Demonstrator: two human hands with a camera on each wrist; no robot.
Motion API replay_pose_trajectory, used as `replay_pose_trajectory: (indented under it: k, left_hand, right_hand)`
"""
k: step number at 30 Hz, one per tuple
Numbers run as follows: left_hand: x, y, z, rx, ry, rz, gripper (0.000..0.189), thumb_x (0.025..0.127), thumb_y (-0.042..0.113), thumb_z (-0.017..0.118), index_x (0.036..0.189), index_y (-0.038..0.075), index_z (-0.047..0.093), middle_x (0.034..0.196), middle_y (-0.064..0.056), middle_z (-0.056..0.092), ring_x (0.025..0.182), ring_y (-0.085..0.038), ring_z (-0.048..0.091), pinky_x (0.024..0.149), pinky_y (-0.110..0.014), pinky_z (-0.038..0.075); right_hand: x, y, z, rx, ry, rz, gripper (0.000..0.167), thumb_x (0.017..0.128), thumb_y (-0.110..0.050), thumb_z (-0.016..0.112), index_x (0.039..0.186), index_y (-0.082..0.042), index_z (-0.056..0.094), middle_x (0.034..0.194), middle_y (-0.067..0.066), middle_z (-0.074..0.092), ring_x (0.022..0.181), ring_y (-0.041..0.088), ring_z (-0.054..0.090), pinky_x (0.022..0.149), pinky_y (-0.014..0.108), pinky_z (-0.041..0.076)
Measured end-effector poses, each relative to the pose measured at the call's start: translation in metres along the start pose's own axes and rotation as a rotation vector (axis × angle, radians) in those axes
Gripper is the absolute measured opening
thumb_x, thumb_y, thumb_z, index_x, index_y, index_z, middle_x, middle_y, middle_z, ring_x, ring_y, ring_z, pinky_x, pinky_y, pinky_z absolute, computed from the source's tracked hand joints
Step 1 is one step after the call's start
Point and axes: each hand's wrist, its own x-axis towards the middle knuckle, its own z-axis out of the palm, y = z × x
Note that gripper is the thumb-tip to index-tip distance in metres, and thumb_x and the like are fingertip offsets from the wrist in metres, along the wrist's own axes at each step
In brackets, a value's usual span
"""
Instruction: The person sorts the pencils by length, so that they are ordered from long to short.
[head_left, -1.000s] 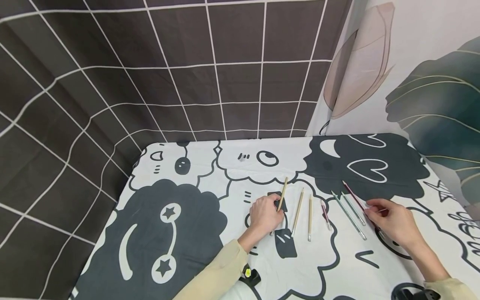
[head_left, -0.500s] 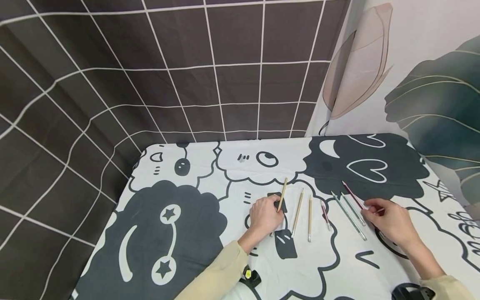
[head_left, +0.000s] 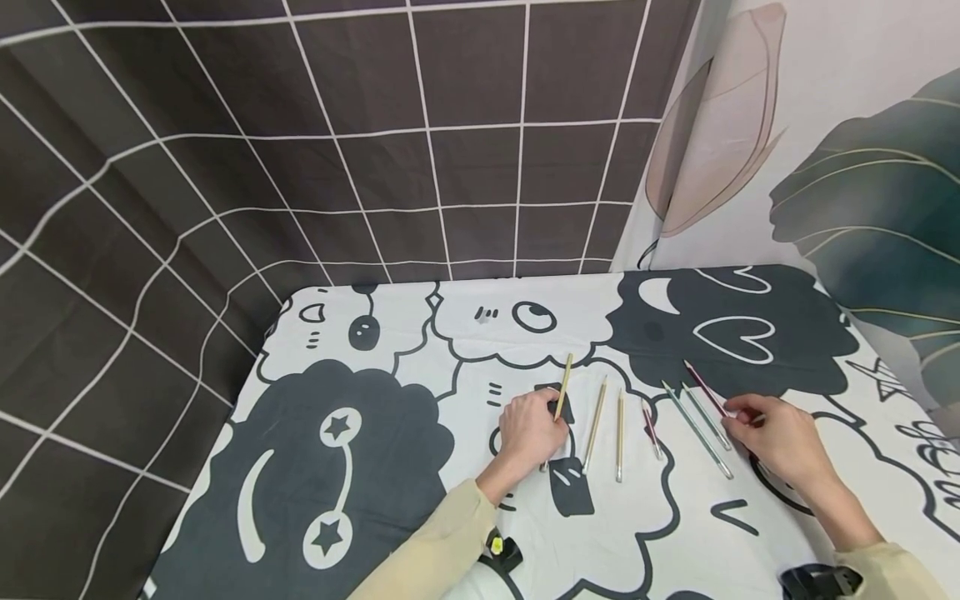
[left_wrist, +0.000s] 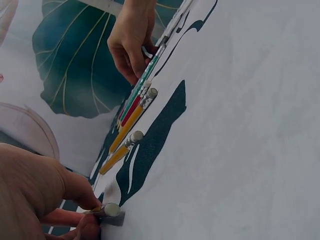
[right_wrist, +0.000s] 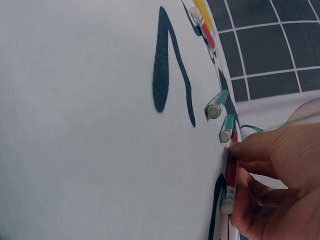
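Note:
In the head view my left hand (head_left: 528, 429) pinches a yellow pencil (head_left: 566, 382) that points away from me. Its eraser end (left_wrist: 111, 210) sticks out between thumb and fingers in the left wrist view. My right hand (head_left: 780, 442) holds a dark red pencil (head_left: 703, 387) between thumb and fingers, low over the cloth; the right wrist view shows its red shaft (right_wrist: 232, 170). Between the hands lie a yellow pencil (head_left: 596, 423), another yellow pencil (head_left: 620, 437), a shorter red pencil (head_left: 652, 431), a long green pencil (head_left: 697, 430) and a second green pencil (head_left: 707, 417).
A white cloth with black cartoon prints (head_left: 420, 329) covers the surface. Behind it hangs a dark curtain with a white grid (head_left: 480, 167), and a leaf-patterned curtain (head_left: 870, 208) hangs at the right. A small black object with a yellow spot (head_left: 504, 550) shows by the left sleeve.
The yellow pencil in my left hand has tilted slightly to the left. My right wrist and sleeve have shifted a little left, with the fingers still on the red pencil. The lying pencils stay put.

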Motion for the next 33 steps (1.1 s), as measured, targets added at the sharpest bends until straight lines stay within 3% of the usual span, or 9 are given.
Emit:
replay_pose_trajectory:
  k: [13, 23, 29, 33]
  left_hand:
    - [0.0024, 0.0014, -0.0042, -0.045, -0.027, -0.034, 0.034, 0.073, 0.003, 0.074, 0.107, 0.002, 0.075, 0.064, 0.002, 0.064, 0.057, -0.011, 0.055, 0.053, -0.026, 0.043]
    - [0.0025, 0.0015, -0.0068, -0.047, -0.029, -0.085, 0.032, 0.072, 0.005, 0.075, 0.104, 0.005, 0.076, 0.067, 0.003, 0.065, 0.067, -0.017, 0.061, 0.063, -0.032, 0.048]
    - [0.0018, -0.0018, -0.0065, -0.143, -0.021, -0.127, 0.033, 0.072, 0.003, 0.072, 0.105, 0.005, 0.076, 0.06, 0.008, 0.062, 0.058, -0.008, 0.056, 0.061, -0.029, 0.046]
    - [-0.0003, -0.0033, -0.0073, -0.196, -0.001, -0.117, 0.032, 0.073, 0.002, 0.072, 0.104, 0.003, 0.076, 0.061, 0.007, 0.062, 0.056, -0.005, 0.054, 0.059, -0.028, 0.044]
  right_hand:
    - [-0.0012, -0.001, -0.0019, -0.014, -0.015, 0.038, 0.016, 0.081, -0.001, 0.071, 0.091, 0.01, 0.066, 0.07, 0.006, 0.06, 0.059, 0.017, 0.049, 0.048, 0.027, 0.037]
    - [-0.0033, -0.0017, -0.0047, 0.01, -0.01, 0.07, 0.016, 0.079, -0.001, 0.069, 0.091, 0.01, 0.066, 0.071, 0.007, 0.062, 0.059, 0.017, 0.054, 0.047, 0.027, 0.039]
    - [-0.0044, -0.0036, -0.0059, 0.017, 0.013, 0.072, 0.015, 0.079, 0.001, 0.069, 0.09, 0.01, 0.066, 0.07, 0.007, 0.062, 0.058, 0.018, 0.056, 0.046, 0.027, 0.04]
    - [-0.0053, -0.0049, -0.007, 0.023, 0.022, 0.076, 0.014, 0.079, 0.001, 0.068, 0.09, 0.01, 0.066, 0.07, 0.008, 0.062, 0.058, 0.019, 0.056, 0.045, 0.027, 0.04]
